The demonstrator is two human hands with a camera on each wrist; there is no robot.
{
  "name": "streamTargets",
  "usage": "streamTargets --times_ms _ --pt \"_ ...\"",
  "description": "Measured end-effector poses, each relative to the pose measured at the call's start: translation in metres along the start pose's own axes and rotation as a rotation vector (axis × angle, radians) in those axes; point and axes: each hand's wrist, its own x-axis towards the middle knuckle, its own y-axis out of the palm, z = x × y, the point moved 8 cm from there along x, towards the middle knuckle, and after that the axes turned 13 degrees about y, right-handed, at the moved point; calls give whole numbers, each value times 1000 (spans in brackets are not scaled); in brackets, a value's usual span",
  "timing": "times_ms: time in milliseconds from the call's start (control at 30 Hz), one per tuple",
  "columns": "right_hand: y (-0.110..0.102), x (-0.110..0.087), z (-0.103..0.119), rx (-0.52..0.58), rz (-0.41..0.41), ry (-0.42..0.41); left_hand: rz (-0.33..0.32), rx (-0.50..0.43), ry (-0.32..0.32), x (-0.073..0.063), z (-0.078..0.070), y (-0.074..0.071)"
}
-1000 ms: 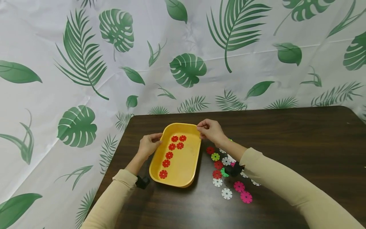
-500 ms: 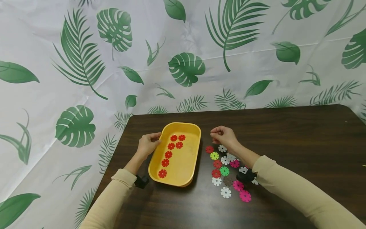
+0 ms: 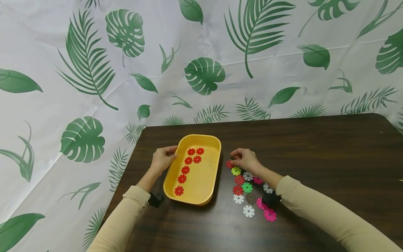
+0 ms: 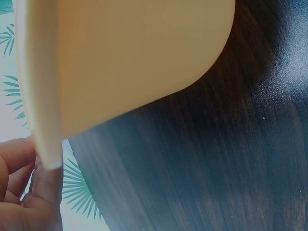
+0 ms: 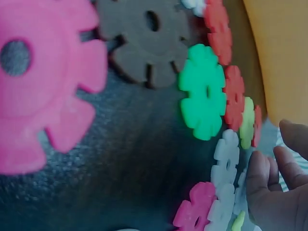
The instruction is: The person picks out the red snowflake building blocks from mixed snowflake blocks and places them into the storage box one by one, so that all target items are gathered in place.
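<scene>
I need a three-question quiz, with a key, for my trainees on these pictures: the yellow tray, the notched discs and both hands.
1. Count: how many discs lie inside the yellow tray?
2. True or false: the left hand holds the tray's rim.
3. Multiple choice: in the head view, which colour of disc is nearest the fingers of the right hand? A) brown; B) red; C) pink.

Key: 1. Seven, all red. 2. True. 3. B, the red disc just outside the tray.
</scene>
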Motion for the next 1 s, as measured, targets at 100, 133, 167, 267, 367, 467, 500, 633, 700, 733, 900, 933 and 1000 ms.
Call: streamTargets --times_ms 100,133,167,267,367,467,500,633,700,733,900,933,1000 --pt "1 1 2 -59 -26 -43 0 0 3 0 -1 -1" --pt "1 1 3 -77 -33 -61 0 2 7 0 -1 -1" --pt "1 1 4 -94 -42 -81 0 2 10 1 -1 -1" --pt "3 1 7 -150 -72 -123 0 2 12 1 -2 -2" --pt "4 0 9 -205 -99 -149 -2 -4 7 1 -2 -1" --pt "5 -1 10 -236 -112 -162 -1 -5 9 1 -2 -1" --pt "5 -2 10 -241 -115 -162 -1 -6 7 1 -2 0" --pt "6 -4 11 -258 -121 -174 -2 -7 8 0 -2 0" --pt "6 -4 11 -264 -122 -172 -3 -7 8 0 -2 0" --pt "7 -4 11 -267 -122 -176 -3 -9 7 0 -1 0" --pt "8 -2 11 -274 -124 -185 -2 -14 5 0 -1 1" --pt "8 -2 12 -273 -125 -189 -2 -15 6 0 -1 1" --pt "8 -3 12 -274 -127 -188 -2 -13 6 -1 -1 1"
